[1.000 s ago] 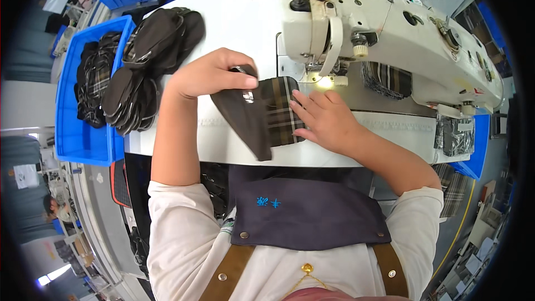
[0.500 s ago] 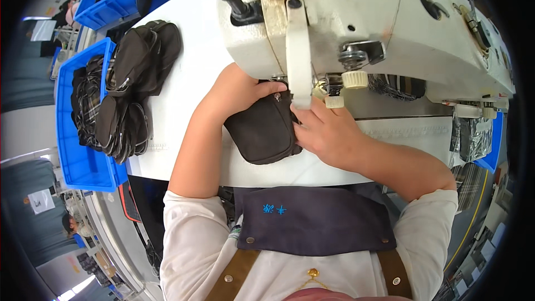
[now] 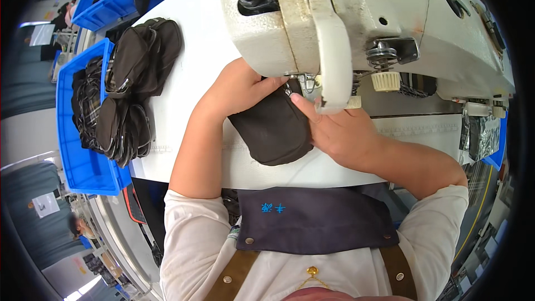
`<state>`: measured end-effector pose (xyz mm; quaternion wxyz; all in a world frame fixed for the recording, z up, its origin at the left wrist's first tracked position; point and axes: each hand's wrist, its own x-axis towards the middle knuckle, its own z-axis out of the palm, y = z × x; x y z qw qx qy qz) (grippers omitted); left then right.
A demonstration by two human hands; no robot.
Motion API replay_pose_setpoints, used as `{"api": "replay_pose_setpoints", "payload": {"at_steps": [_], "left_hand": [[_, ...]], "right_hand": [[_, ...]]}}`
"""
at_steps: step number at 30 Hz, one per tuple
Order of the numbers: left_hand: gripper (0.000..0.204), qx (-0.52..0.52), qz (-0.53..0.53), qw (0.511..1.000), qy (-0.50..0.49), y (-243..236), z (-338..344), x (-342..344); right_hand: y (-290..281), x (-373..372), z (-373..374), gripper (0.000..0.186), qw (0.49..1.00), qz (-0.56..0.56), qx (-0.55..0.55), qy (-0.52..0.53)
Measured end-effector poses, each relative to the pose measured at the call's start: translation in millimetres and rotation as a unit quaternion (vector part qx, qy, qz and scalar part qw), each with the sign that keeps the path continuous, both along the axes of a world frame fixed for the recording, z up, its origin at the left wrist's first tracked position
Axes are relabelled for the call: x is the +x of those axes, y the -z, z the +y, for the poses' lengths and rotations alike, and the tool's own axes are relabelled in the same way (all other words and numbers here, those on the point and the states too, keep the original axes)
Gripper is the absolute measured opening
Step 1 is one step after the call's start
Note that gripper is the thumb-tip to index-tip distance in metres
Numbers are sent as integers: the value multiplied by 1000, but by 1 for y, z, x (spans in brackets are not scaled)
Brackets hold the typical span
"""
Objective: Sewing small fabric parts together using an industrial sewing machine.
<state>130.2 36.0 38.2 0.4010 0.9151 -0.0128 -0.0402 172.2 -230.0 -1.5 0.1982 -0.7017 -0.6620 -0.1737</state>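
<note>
A dark brown fabric pouch (image 3: 267, 131) lies on the white table under the head of a cream sewing machine (image 3: 262, 44). My left hand (image 3: 237, 89) grips its upper left, thumb near the small metal presser foot (image 3: 306, 81). My right hand (image 3: 340, 136) holds the pouch's right side with bent fingers, the index fingertip beside a metal zipper pull (image 3: 288, 88). The machine's white arm hides part of the right fingers and what lies beneath them.
Stacked brown pouches (image 3: 142, 61) lie left, beside a blue bin (image 3: 69, 128) of plaid pieces. Another blue bin (image 3: 95, 8) stands behind. Plastic-wrapped pieces (image 3: 476, 139) sit at the table's right end (image 3: 418, 134). A co-worker (image 3: 81, 227) is small at far left.
The pouch's plaid face no longer shows: its dark cover now lies over it. Both hands moved up under the machine head, which appears larger as the view shifted closer.
</note>
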Motion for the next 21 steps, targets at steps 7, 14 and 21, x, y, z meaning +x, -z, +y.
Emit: {"api": "replay_pose_setpoints", "payload": {"at_steps": [7, 14, 21], "left_hand": [[25, 119, -45, 992, -12, 3, -15, -1], [27, 115, -43, 992, -27, 4, -14, -3], [29, 122, -98, 987, -32, 2, -27, 2]], "right_hand": [[-4, 1, -1, 13, 998, 21, -12, -55], [-5, -3, -4, 16, 999, 8, -32, -38], [-5, -5, -7, 28, 998, 0, -39, -47]]}}
